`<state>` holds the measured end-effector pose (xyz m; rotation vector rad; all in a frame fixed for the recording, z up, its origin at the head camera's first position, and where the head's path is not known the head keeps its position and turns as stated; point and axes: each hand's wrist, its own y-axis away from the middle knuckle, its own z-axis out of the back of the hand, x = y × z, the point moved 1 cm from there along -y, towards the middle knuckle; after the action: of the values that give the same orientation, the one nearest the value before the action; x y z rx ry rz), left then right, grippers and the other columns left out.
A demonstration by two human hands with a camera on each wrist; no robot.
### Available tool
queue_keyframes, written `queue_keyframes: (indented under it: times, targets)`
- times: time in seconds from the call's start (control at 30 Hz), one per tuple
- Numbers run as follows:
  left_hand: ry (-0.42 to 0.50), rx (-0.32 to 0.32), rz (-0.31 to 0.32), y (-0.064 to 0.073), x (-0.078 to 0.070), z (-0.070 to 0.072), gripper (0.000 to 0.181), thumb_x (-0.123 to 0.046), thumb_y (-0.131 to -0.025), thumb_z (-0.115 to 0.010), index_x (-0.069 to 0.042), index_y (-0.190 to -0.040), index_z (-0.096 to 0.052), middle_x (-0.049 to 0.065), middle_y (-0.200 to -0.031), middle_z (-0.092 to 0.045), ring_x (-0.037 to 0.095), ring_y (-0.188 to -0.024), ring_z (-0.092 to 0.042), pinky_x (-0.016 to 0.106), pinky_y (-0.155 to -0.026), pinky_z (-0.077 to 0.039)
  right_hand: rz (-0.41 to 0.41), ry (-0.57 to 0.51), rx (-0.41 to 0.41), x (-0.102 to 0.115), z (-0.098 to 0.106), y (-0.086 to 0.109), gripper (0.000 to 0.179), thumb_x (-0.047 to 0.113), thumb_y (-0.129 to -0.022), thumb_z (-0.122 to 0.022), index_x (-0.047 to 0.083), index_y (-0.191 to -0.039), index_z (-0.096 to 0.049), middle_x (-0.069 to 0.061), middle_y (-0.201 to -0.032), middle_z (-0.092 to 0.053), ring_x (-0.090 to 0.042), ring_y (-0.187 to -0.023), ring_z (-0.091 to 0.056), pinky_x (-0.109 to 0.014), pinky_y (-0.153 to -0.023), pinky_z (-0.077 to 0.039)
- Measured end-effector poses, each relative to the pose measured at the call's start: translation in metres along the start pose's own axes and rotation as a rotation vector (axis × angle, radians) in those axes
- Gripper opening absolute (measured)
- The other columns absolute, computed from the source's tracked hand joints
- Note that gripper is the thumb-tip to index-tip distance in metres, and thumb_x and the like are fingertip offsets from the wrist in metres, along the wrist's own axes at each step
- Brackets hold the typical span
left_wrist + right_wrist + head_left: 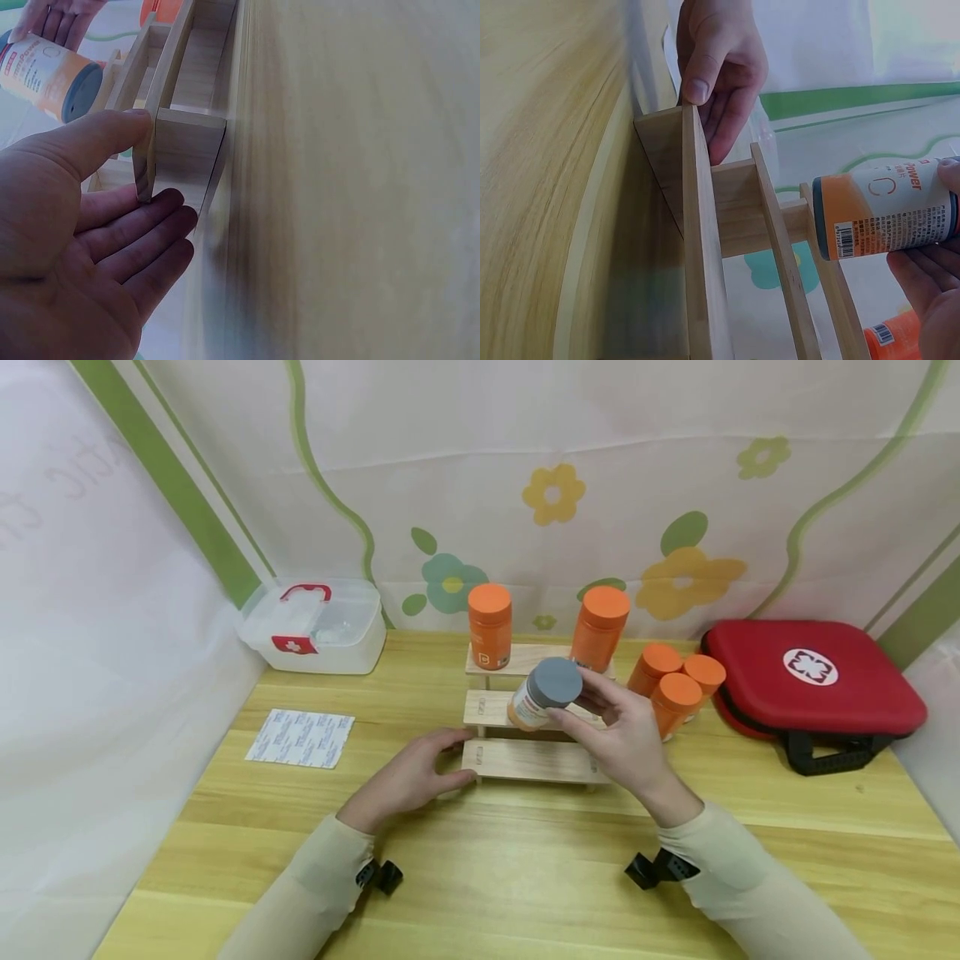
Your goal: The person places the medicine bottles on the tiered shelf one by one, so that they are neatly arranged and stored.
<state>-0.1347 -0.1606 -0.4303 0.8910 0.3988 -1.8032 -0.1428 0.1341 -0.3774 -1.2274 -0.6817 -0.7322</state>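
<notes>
My right hand (626, 735) holds a supplement bottle (534, 702) with a grey cap and a white-and-orange label, thumb on one side and fingers on the other. The bottle is tilted over the middle step of a three-step wooden rack (536, 760). At the rack's left end, my left hand (408, 781) grips the lowest board; its thumb (112, 135) lies on one face and the fingers are on the other. Two orange bottles stand on the top step, one at the left (491, 627) and one at the right (598, 631).
Several orange bottles (675, 693) cluster on the table right of the rack. Beyond them lies a red first-aid case (810, 672) with a black handle. To the left are a clear plastic medicine box (352, 635) and a printed foil blister pack (300, 739). A flowered curtain hangs behind.
</notes>
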Motion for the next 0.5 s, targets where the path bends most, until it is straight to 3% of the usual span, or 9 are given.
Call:
queue_keyframes:
  times: [0.13, 0.5]
  targets:
    - [-0.002, -0.002, -0.003, 0.000, 0.000, 0.000, 0.066, -0.034, -0.100, -0.080, -0.012, -0.157, -0.057, 0.009, -0.160, -0.058, 0.031, -0.151, -0.053, 0.053, -0.128, -0.041, 0.011, -0.006, 0.003, -0.001, -0.005, -0.003, 0.062, -0.021, -0.081, -0.081, -0.008, -0.139, -0.066, -0.031, -0.132, -0.071, -0.002, -0.118, -0.073, -0.022, -0.100, -0.061]
    - [-0.003, -0.002, -0.004, 0.000, 0.001, 0.000, 0.065, -0.035, -0.100, -0.080, -0.013, -0.157, -0.057, 0.008, -0.161, -0.058, 0.031, -0.151, -0.053, 0.053, -0.129, -0.041, -0.001, -0.001, 0.022, -0.003, -0.019, -0.011, 0.059, -0.016, -0.084, -0.083, -0.008, -0.139, -0.066, -0.027, -0.134, -0.072, 0.000, -0.121, -0.071, -0.023, -0.101, -0.061]
